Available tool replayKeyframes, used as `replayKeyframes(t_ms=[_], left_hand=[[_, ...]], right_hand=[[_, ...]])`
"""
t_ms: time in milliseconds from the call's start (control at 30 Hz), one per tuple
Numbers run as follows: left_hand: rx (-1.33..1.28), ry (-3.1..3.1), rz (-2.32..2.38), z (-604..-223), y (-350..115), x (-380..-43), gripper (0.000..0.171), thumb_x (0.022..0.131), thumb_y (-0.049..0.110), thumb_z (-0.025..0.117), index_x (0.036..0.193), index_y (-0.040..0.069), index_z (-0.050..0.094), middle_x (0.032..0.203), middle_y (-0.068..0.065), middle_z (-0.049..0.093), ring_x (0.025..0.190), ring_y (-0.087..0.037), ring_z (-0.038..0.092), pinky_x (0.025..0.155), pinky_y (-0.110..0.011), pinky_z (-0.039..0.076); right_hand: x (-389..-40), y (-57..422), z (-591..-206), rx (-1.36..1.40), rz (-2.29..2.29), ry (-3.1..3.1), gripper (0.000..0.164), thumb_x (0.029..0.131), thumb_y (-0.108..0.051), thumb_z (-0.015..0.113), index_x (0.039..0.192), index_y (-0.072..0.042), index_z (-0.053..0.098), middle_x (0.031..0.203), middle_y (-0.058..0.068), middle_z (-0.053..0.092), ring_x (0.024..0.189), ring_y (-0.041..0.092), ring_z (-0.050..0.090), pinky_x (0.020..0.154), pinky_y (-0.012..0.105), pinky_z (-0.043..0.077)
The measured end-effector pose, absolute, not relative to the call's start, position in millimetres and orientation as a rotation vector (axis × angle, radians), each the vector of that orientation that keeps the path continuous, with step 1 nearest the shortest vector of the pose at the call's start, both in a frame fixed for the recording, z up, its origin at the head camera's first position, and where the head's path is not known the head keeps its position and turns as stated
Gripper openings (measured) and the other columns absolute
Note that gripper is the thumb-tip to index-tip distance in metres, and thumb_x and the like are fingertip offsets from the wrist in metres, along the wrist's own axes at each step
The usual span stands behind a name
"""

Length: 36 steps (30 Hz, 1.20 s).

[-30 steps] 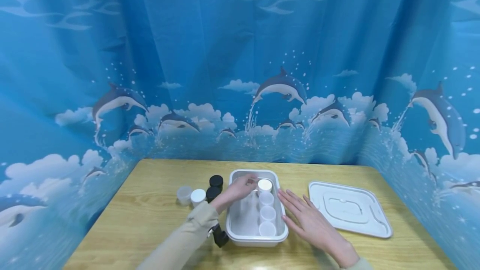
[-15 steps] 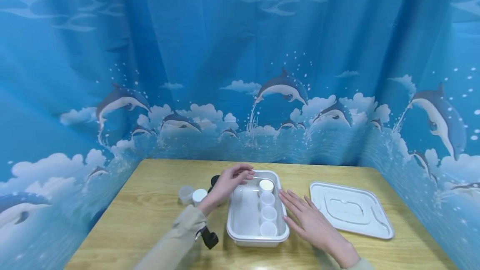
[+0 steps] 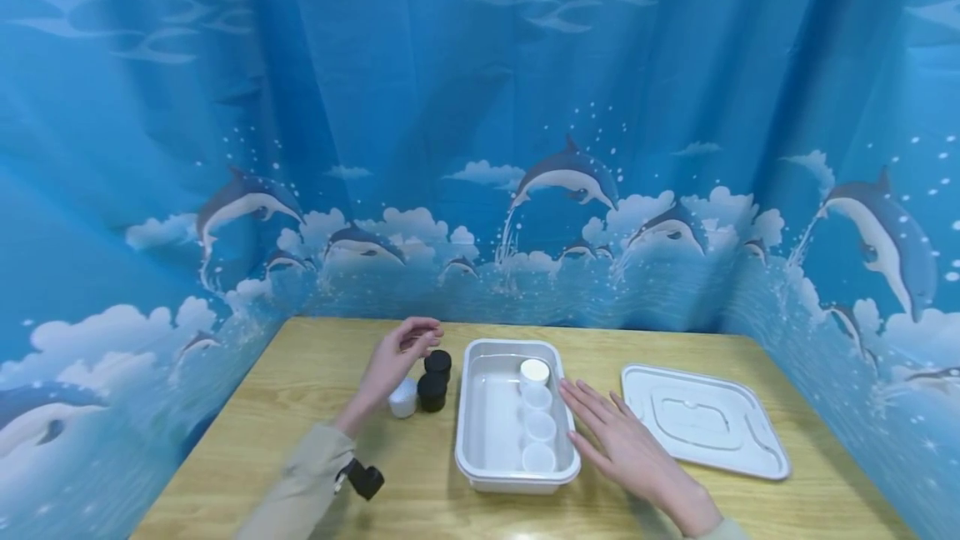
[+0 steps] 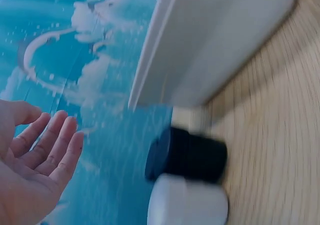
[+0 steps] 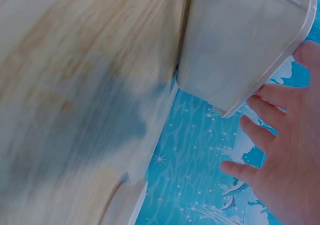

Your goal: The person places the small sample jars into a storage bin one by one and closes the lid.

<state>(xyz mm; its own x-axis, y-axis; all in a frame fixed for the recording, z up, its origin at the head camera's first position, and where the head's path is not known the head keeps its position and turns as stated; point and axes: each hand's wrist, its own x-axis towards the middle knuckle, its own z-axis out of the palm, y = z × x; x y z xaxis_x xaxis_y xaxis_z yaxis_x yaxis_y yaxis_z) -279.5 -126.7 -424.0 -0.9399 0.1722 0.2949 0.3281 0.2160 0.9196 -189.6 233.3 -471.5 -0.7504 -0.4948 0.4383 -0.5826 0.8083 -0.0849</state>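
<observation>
1. White plastic makes up the tub (image 3: pixel 491 423), which sits uncovered on the table (image 3: pixel 292 382) in front of me.
2. Inside it, close to the right wall, a capped jar (image 3: pixel 534 372) stands at the far end, with three clear jars (image 3: pixel 538 425) lined up nearer me.
3. My right hand (image 3: pixel 611 440) is open, fingers straight and spread, tips at the tub's right rim, gripping nothing.
4. My left hand (image 3: pixel 393 361) hovers left of the tub, fingers loosely bent, holding nothing.
5. Near it stand two black jars (image 3: pixel 432 391) and a white jar (image 3: pixel 402 401), partly hidden by that hand.
6. Right of the tub lies the lid (image 3: pixel 703 423), flat.
7. Beyond the table hangs a blue dolphin curtain (image 3: pixel 420 107).
</observation>
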Motion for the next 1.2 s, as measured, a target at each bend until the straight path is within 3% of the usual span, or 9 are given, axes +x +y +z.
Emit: replayKeyframes(t_ms=[233, 400, 667, 867, 1033, 1200], left_hand=[[-0.412, -2.400, -1.726, -427, -166, -277, 0.033, 0.103, 0.009, 0.058, 0.133, -0.005, 0.057, 0.129, -0.025, 0.064, 0.118, -0.038, 0.063, 0.099, -0.039, 0.057], [-0.320, -2.504, -1.551, -433, -191, -274, 0.037, 0.104, 0.014, 0.059, 0.136, -0.003, 0.056, 0.132, -0.021, 0.064, 0.122, -0.035, 0.060, 0.106, -0.046, 0.051], [-0.447, -2.624, -1.455, -445, -219, -264, 0.049, 0.098, 0.005, 0.065, 0.139, -0.013, 0.047, 0.135, -0.033, 0.056, 0.124, -0.049, 0.054, 0.104, -0.056, 0.050], [-0.458, -2.770, -1.464, -457, -225, -263, 0.062, 0.093, 0.008, 0.071, 0.144, -0.011, 0.042, 0.142, -0.035, 0.048, 0.130, -0.053, 0.047, 0.106, -0.058, 0.048], [-0.396, -2.793, -1.500, -468, -224, -264, 0.066, 0.088, 0.005, 0.076, 0.143, -0.012, 0.042, 0.140, -0.035, 0.049, 0.128, -0.052, 0.049, 0.105, -0.055, 0.050], [-0.322, -2.776, -1.470, -475, -221, -264, 0.061, 0.087, 0.005, 0.077, 0.138, -0.013, 0.048, 0.135, -0.035, 0.054, 0.121, -0.050, 0.056, 0.101, -0.054, 0.053]], right_hand=[[-189, 233, -470, 0.812, 0.309, -2.599, 0.057, 0.101, -0.036, 0.059, 0.151, -0.011, 0.047, 0.156, 0.005, 0.046, 0.142, 0.031, 0.044, 0.111, 0.068, 0.036], [-190, 234, -471, 0.808, 0.306, -2.601, 0.058, 0.101, -0.036, 0.059, 0.151, -0.011, 0.047, 0.156, 0.005, 0.046, 0.142, 0.030, 0.044, 0.111, 0.068, 0.036], [-191, 235, -474, 0.815, 0.301, -2.592, 0.058, 0.101, -0.036, 0.059, 0.152, -0.012, 0.047, 0.156, 0.005, 0.045, 0.142, 0.030, 0.044, 0.111, 0.067, 0.036], [-191, 235, -474, 0.815, 0.303, -2.581, 0.058, 0.101, -0.036, 0.059, 0.152, -0.011, 0.047, 0.156, 0.005, 0.046, 0.142, 0.030, 0.044, 0.112, 0.067, 0.035], [-192, 235, -475, 0.823, 0.312, -2.582, 0.058, 0.101, -0.035, 0.059, 0.152, -0.011, 0.047, 0.156, 0.005, 0.046, 0.141, 0.031, 0.045, 0.112, 0.068, 0.035], [-191, 235, -474, 0.823, 0.320, -2.593, 0.058, 0.101, -0.035, 0.059, 0.152, -0.011, 0.047, 0.156, 0.005, 0.045, 0.141, 0.031, 0.045, 0.111, 0.069, 0.035]])
